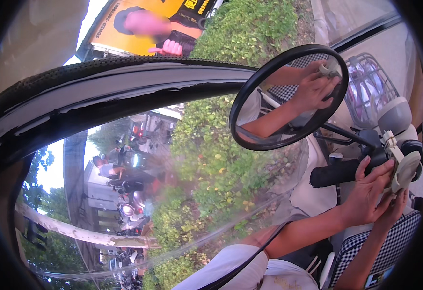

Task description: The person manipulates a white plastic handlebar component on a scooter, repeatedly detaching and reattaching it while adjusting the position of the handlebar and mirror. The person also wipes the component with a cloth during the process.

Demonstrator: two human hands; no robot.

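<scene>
At the right, my left hand [366,193] reaches in beside the black handlebar grip [335,173]. Its fingers close on a cream plastic piece with a rounded disc-like end [406,170], which looks like a holder on the handlebar. My right hand [394,209] comes from below, its fingers pressed against the lower side of the same piece. Part of the right-hand fingers is hidden behind the left hand and the piece. A round black-rimmed mirror [289,96] reflects both hands and the cream piece.
A black stalk [344,134] joins the mirror to the handlebar. Beyond it are a wire basket [368,84] and a grey rounded housing [395,116]. A black-edged frame [124,87] and clear sheet enclose the left. Bushes [211,164], parked scooters and a person [109,169] are outside.
</scene>
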